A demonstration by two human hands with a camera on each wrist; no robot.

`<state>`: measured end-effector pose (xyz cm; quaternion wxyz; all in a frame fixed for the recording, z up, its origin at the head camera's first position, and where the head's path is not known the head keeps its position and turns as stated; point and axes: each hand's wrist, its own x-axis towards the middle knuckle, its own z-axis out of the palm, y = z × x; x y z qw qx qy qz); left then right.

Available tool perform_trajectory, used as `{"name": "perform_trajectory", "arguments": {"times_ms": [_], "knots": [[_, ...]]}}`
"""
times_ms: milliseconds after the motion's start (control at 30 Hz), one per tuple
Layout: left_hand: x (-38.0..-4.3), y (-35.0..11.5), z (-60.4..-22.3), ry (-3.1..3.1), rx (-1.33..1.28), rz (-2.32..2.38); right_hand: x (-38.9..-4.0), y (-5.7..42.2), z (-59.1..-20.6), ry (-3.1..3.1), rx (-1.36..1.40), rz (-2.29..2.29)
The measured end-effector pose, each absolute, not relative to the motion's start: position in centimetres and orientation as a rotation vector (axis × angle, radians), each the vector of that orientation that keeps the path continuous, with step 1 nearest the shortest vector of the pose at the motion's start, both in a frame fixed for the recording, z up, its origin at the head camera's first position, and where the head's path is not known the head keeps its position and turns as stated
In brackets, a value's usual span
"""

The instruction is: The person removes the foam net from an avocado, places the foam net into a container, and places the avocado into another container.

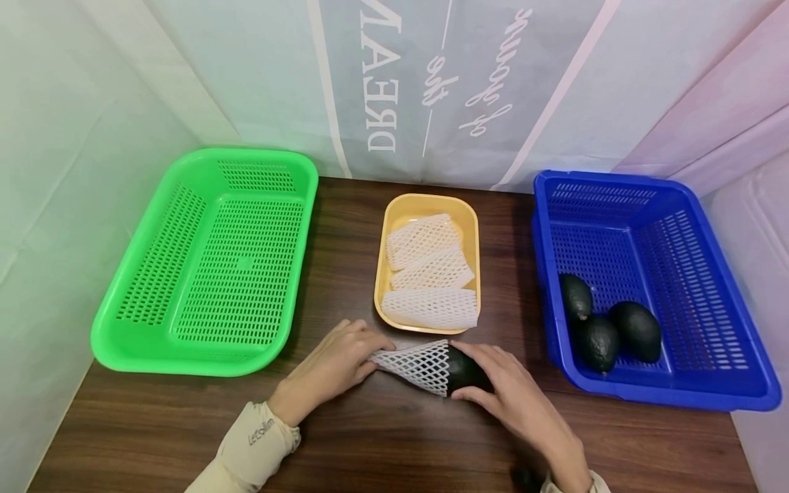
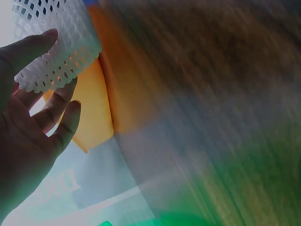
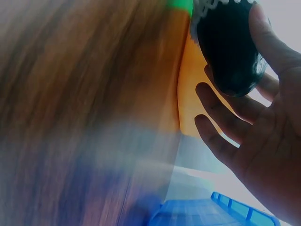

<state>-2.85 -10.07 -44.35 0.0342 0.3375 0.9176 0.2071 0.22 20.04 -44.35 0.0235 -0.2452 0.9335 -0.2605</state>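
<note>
A dark avocado (image 1: 466,370) is partly inside a white foam net sleeve (image 1: 420,366), its right end bare, in front of the yellow tray. My left hand (image 1: 337,366) pinches the narrow left end of the sleeve between thumb and fingers; in the left wrist view the thumb lies over the mesh (image 2: 59,56). My right hand (image 1: 507,387) grips the avocado's bare end, thumb on the near side and fingers on the far side. From the right wrist, the avocado (image 3: 230,49) shows smooth and dark, with the net's edge around its far end.
A yellow tray (image 1: 379,287) holds several white foam sleeves just beyond my hands. At the left stands an empty green basket (image 1: 296,274). The blue basket (image 1: 733,287) at the right has 3 avocados (image 1: 635,331) in it. A patterned cloth (image 1: 407,89) hangs behind the wooden table (image 1: 382,445).
</note>
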Motion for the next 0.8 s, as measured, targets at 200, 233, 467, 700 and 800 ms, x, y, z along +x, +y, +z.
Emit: {"name": "perform_trajectory", "arguments": {"times_ms": [200, 233, 467, 700, 800], "knots": [[-3.0, -10.5, -43.9, 2.829, 1.005, 0.652, 0.2, 20.7, -44.3, 2.92, -0.761, -0.794], [-3.0, -10.6, -43.9, 2.83, 0.999, 0.656, 0.3, 20.8, -44.3, 2.926, -0.76, -0.796], [-3.0, -11.2, -43.4, 2.856, 0.984, 0.699, 0.4, 21.6, -43.6, 2.941, -0.735, -0.809], [-3.1, -11.8, -42.3, 2.863, 0.949, 0.805, 0.6, 22.1, -42.5, 2.975, -0.739, -0.849], [-3.1, -12.0, -41.8, 2.858, 0.925, 0.853, 0.8, 22.2, -41.8, 2.979, -0.73, -0.892]]}}
